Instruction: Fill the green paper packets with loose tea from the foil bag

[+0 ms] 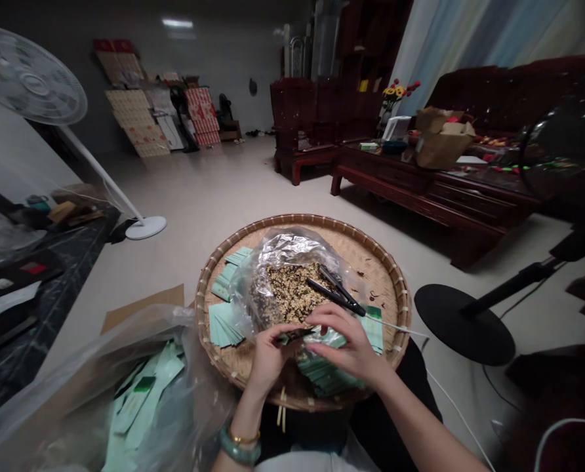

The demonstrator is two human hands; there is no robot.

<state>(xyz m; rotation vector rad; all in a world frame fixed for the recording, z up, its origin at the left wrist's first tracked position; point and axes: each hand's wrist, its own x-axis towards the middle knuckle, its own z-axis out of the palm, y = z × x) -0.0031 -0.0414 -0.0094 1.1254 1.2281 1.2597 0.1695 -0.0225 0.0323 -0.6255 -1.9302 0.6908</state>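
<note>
Just in front of the clear plastic bag, my left hand (pixel 267 357) pinches a small packet (pixel 295 335) that looks dark along its upper side. Close to its right end, my right hand (pixel 344 341) has curved fingers, thumb and forefinger apart; I see nothing held between them. Behind the hands, the clear plastic bag (pixel 297 241) lies spread open around a loose mix of tan and dark bits (pixel 292 288). A black flat iron (pixel 339 295) with a white cord rests on the mix, its jaws apart. Light-green sachets (pixel 329 379) lie partly under my right hand.
The round woven tray (pixel 302 219) also bears fanned green sachets (pixel 223 324) at left. Beside it, a large plastic bag (pixel 184 393) holds several filled-looking green sachets (pixel 138 403). A black fan base (pixel 464 324) stands right; a white fan (pixel 145 227) stands left.
</note>
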